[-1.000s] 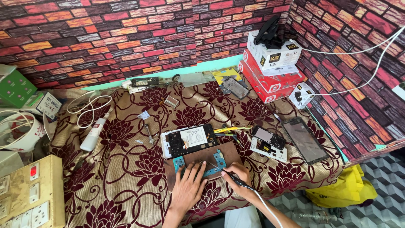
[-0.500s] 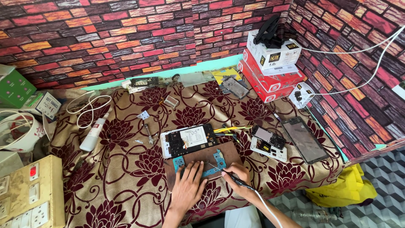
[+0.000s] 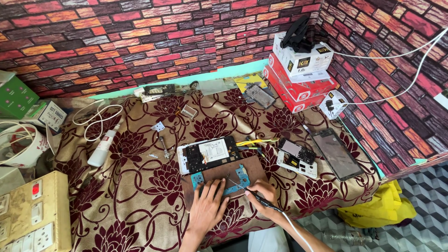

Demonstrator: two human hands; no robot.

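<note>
Circuit board (image 3: 224, 179), lower centre, was pinned flat under the left hand (image 3: 207, 210) so the right hand (image 3: 263, 198), gripping a soldering iron (image 3: 247, 192), could work it.

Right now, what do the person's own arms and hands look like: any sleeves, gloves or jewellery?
Both forearms are bare up to the frame edge, with no sleeve in view. The left hand and right hand wear no gloves. No ring, watch or bracelet can be made out at this size.
</note>
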